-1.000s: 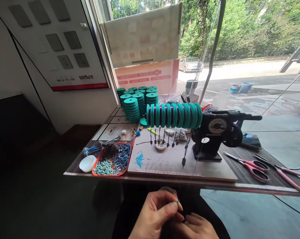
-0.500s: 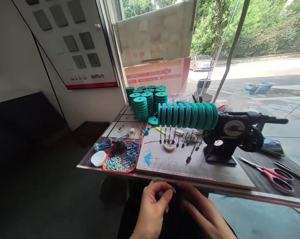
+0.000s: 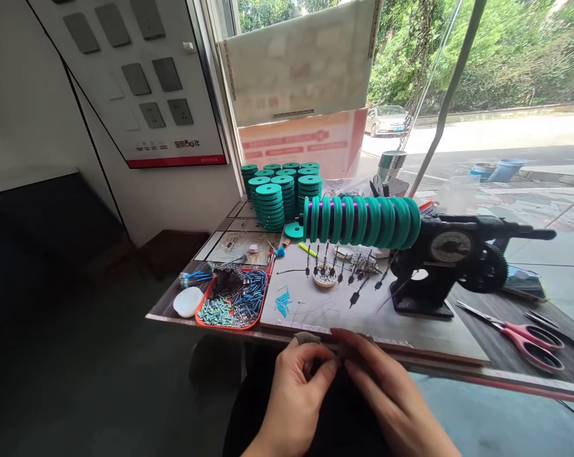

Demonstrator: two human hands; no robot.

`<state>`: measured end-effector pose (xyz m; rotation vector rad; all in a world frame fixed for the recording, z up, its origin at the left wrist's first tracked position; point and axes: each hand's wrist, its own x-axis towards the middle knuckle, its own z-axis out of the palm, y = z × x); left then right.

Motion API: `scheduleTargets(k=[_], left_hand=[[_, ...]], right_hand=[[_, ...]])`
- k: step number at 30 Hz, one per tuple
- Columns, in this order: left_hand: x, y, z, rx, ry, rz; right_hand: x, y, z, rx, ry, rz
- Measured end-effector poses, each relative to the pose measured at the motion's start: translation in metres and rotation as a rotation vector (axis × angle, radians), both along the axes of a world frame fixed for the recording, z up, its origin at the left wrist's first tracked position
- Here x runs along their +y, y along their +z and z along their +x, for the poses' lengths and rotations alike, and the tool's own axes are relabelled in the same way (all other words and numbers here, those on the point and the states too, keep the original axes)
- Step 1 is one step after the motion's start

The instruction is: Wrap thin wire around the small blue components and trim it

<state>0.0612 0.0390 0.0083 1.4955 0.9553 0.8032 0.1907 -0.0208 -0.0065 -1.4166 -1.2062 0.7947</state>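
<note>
Low in front of the bench, my left hand [image 3: 302,384] is closed, its thumb and forefinger pinched at the tips. Whatever lies in that pinch is too small and dark to make out. A grey band [image 3: 307,338] wraps a finger of this hand. Close on its right is my right hand [image 3: 386,384], fingers stretched out and apart, the tips close to the left fingertips. Above both hands, teal foam rings [image 3: 363,221] sit in a row on the shaft of a black hand-cranked machine [image 3: 451,247]. Small dark pieces [image 3: 356,298] hang below the rings.
An orange tray [image 3: 255,325] of small tubes and springs stands left, beside a white round lid [image 3: 188,303]. Stacked teal foam discs [image 3: 269,206] stand behind. A round dish [image 3: 325,277] holds white beads. Red-handled scissors [image 3: 529,346] lie right. Blue sticks [image 3: 283,303] lie on the board.
My right hand has come in toward the left fingertips and is no longer blurred. The left pinch has shifted slightly right. One hanging dark piece has swung a little left.
</note>
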Motion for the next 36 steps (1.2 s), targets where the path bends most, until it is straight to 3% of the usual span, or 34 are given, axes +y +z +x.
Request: scheduleTargets(k=[5, 10, 12, 17, 19, 22, 24, 27, 33, 36], left_hand=[[0.002, 0.009, -0.003, -0.032, -0.105, -0.103], [-0.002, 0.015, -0.003, -0.164, -0.147, -0.119], [-0.005, 0.01, 0.0, -0.289, -0.116, -0.226], [-0.01, -0.008, 0.01, -0.631, 0.028, -0.863], [-0.011, -0.01, 0.013, -0.634, 0.039, -0.978], [-0.012, -0.005, 0.014, -0.563, -0.02, -1.011], [-0.012, -0.001, 0.013, -0.507, -0.064, -0.986], [-0.01, 0.003, 0.011, -0.419, -0.084, -0.908], [-0.009, -0.005, 0.004, -0.239, -0.048, -0.706], [-0.008, -0.009, 0.005, -0.179, -0.033, -0.685]], right_hand=[[-0.002, 0.002, 0.005, 0.181, 0.036, -0.037], [0.003, 0.004, 0.003, 0.873, 0.193, -0.089], [0.006, 0.006, -0.001, 1.013, 0.223, -0.036], [0.005, 0.004, -0.006, 0.975, 0.103, 0.017], [0.003, 0.001, -0.004, 0.959, 0.072, 0.025], [0.002, -0.004, 0.004, 0.928, 0.087, 0.016], [0.0, -0.008, 0.01, 0.821, 0.105, -0.027], [-0.005, -0.017, 0.017, 0.423, 0.097, -0.04], [-0.016, -0.041, 0.017, -0.422, -0.064, 0.249], [-0.017, -0.046, 0.014, -0.71, -0.12, 0.388]])
